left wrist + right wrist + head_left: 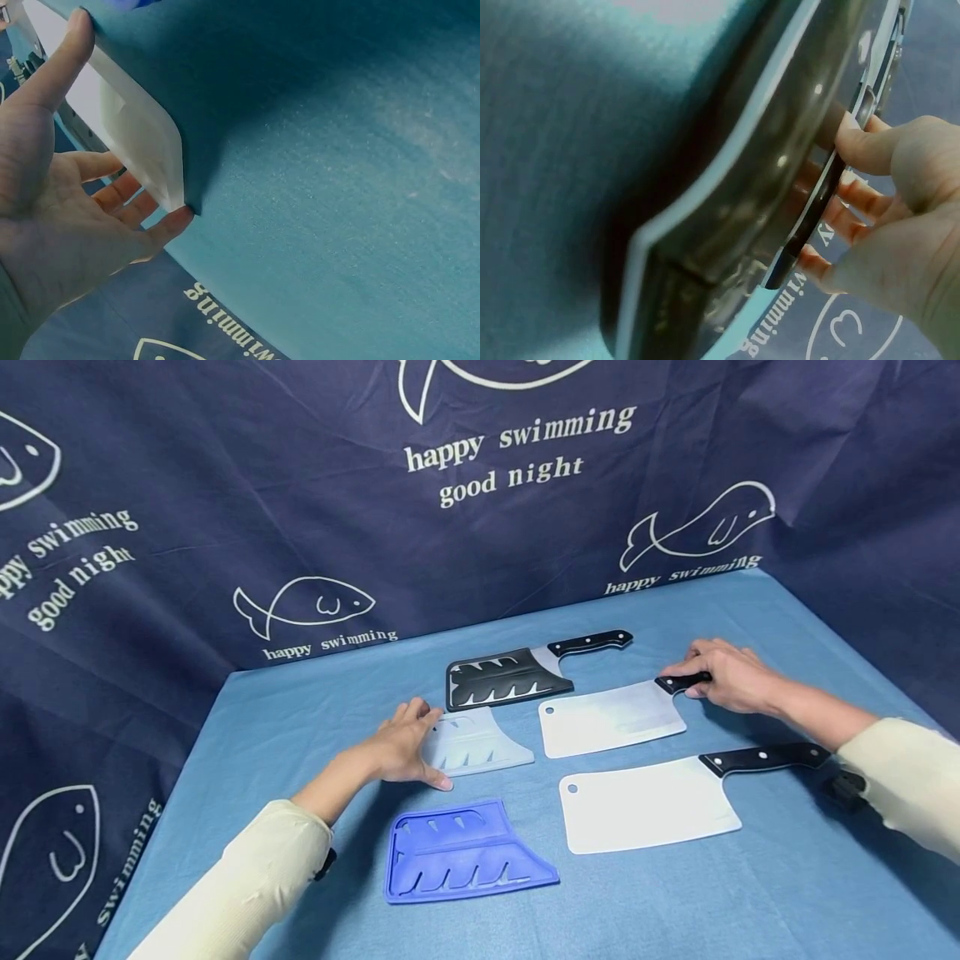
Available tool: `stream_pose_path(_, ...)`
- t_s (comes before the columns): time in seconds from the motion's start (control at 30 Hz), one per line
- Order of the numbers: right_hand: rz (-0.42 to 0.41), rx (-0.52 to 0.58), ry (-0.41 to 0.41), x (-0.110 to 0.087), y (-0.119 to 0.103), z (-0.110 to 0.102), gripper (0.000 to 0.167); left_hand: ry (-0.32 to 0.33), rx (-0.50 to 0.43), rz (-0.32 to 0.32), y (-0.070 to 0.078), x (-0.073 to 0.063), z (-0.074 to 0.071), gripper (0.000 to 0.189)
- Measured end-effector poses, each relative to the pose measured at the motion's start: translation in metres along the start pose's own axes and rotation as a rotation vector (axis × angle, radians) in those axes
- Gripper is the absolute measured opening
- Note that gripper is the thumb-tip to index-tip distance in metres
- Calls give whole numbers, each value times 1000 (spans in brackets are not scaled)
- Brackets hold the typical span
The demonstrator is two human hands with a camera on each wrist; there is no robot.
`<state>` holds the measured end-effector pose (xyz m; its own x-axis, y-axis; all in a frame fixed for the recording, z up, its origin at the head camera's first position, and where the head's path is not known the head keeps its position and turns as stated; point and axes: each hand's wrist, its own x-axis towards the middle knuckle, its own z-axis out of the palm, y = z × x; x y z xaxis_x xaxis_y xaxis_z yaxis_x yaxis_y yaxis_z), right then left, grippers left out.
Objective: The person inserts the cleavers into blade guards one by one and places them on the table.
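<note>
My left hand (405,747) spans a translucent white blade sheath (483,743) near its closed end. In the left wrist view the thumb lies along one edge of the sheath (146,142) and the fingertips reach the opposite edge. My right hand (735,677) grips the black riveted handle of the middle cleaver (611,720). That cleaver's pale, broad blade points left, towards the open end of the white sheath, with a small gap between them. The right wrist view has thumb and fingers around the dark handle (815,206).
Behind lies a cleaver (591,643) in a black sheath (510,681). A blue sheath (465,852) lies in front, left of a bare cleaver (648,806) whose handle passes beneath my right forearm. A printed navy cloth (510,552) rises behind the blue tabletop (315,710).
</note>
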<state>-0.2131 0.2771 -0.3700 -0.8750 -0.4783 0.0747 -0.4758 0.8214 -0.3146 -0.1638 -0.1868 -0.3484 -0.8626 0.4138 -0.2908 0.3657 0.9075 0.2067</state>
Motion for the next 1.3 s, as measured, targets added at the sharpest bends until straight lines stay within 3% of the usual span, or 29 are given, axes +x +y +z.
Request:
stream_pose_path(0.2, -12, 15, 31, -1, 0, 1, 38, -5, -9, 6, -1, -1, -1, 115)
stream_pose_path(0.83, 29, -7, 23, -5, -5, 3, 40, 11, -19, 5, -4, -3, 0, 113)
stream_pose_path(1.07, 30, -57, 109, -7, -12, 1, 49, 52, -16, 6, -5, -3, 1, 113)
stream_pose_path(1.3, 43, -24, 254, -8, -19, -1, 69, 168, 27, 30, -8, -5, 2, 112)
